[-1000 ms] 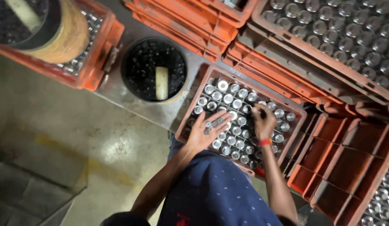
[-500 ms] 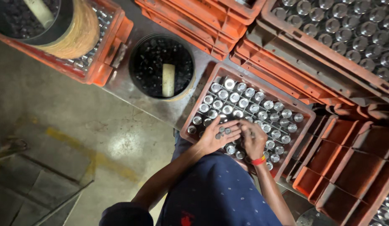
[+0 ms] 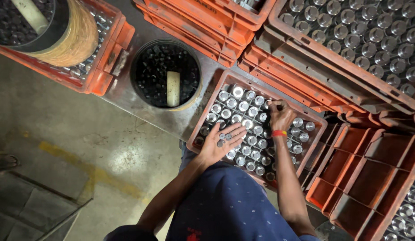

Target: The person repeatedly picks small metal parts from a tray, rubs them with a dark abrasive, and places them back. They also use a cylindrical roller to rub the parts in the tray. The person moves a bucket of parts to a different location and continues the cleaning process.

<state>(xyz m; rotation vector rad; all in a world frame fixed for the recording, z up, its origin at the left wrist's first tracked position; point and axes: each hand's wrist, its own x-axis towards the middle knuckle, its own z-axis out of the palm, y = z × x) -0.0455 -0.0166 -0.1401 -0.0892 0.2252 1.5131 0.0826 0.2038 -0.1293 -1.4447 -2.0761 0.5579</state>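
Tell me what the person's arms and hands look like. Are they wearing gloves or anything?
No gloves. Both the left hand and the right hand are bare, and both forearms are bare too, with no long sleeves. The right wrist wears a band of red and orange. The left wrist has nothing on it. The person's clothing is dark blue with tiny light dots.

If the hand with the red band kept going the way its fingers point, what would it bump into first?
The right hand points up and left across the orange crate. It would probably first meet the shiny metal cylinders standing just past its fingertips, then the crate's far wall. How high the hand sits above them is hard to tell.
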